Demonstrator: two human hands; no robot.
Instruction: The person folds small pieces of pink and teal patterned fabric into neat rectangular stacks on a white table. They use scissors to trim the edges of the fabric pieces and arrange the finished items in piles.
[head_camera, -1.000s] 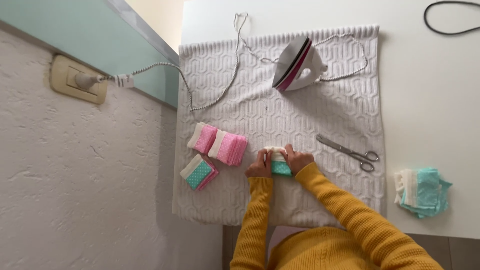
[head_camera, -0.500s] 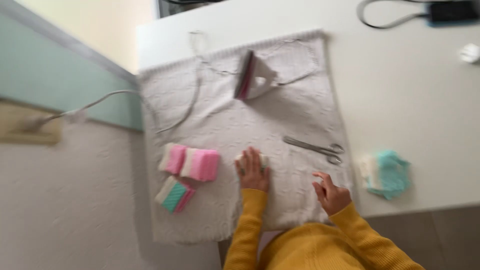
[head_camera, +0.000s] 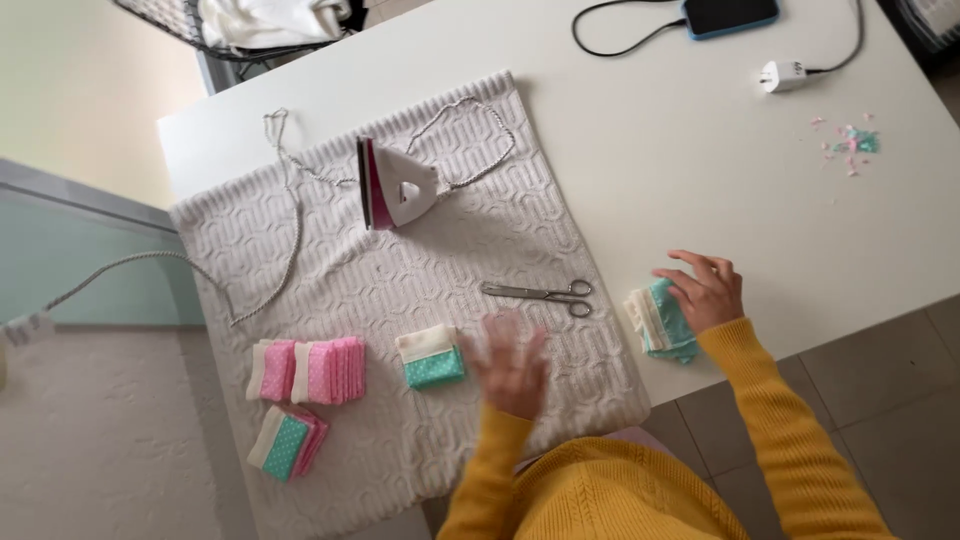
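My left hand (head_camera: 512, 362) hovers, blurred, with fingers spread over the white quilted mat (head_camera: 340, 290), just right of a folded teal-and-white fabric piece (head_camera: 430, 357). It holds nothing. My right hand (head_camera: 705, 290) rests on a stack of teal and white fabric pieces (head_camera: 657, 321) on the bare table, right of the mat; its fingers touch the stack's top. Scissors (head_camera: 540, 293) lie on the mat between the two hands.
A white and pink iron (head_camera: 395, 185) stands upright at the mat's far side, its cord (head_camera: 290, 220) trailing left. Pink folded pieces (head_camera: 310, 370) and a teal-pink stack (head_camera: 288, 443) lie at the mat's left. A phone (head_camera: 728, 14), charger (head_camera: 782, 74) and fabric scraps (head_camera: 850, 142) sit far right.
The view shifted right. My right hand reached out to the teal stack on the table. My left hand lifted off the mat, leaving the folded teal piece lying there.
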